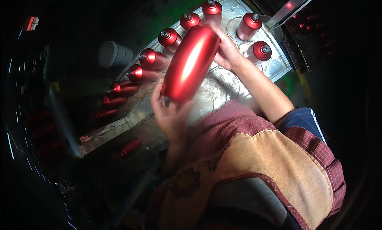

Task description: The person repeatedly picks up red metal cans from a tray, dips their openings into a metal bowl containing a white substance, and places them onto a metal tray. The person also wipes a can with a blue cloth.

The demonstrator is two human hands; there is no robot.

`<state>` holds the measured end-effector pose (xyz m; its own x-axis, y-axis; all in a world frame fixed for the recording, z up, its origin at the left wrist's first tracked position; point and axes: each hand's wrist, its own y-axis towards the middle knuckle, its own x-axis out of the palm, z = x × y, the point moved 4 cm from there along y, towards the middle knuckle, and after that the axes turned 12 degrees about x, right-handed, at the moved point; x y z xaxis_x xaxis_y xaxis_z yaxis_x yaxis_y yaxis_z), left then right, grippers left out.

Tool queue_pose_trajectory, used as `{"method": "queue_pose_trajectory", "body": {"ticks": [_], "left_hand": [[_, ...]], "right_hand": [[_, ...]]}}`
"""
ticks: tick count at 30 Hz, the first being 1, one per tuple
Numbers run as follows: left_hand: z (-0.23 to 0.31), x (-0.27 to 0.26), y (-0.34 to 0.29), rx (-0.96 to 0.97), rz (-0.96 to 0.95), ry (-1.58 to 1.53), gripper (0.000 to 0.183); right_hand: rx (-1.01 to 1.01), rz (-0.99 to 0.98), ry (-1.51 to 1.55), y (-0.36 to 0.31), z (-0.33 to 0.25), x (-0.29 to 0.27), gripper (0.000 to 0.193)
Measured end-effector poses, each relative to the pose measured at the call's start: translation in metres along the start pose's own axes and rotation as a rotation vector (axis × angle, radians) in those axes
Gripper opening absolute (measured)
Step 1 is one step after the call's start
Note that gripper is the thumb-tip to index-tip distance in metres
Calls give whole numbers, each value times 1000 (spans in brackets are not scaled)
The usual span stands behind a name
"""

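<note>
A glossy red metal bottle is held slantwise in front of me between both hands, above the metal tabletop. My left hand closes round its lower, near end, with the fingers along the side. At the far end, my right hand grips the bottle from the right; some of those fingers are hidden behind it. Just beyond the held bottle stand more red bottles with narrow threaded necks, among them one at the top and one to the left.
Several red bottles curve along the table's left edge, including one bottle. Two more bottles stand at the right. The metal table has a raised rim. A white bucket is beyond its left side, and a metal bar slants in at upper right.
</note>
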<state>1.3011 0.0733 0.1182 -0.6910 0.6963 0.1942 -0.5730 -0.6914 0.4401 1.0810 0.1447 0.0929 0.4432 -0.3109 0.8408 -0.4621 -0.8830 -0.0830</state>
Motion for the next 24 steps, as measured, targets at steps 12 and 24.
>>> {"method": "queue_pose_trajectory", "body": {"ticks": [12,24], "left_hand": [[-26,-9,-11,-192,-48,-376,68],[-78,3,-52,-624,-22,-1129,65]], "right_hand": [[6,-11,-119,3,-4,13,45],[206,113,-409,22,3,0,44]]}}
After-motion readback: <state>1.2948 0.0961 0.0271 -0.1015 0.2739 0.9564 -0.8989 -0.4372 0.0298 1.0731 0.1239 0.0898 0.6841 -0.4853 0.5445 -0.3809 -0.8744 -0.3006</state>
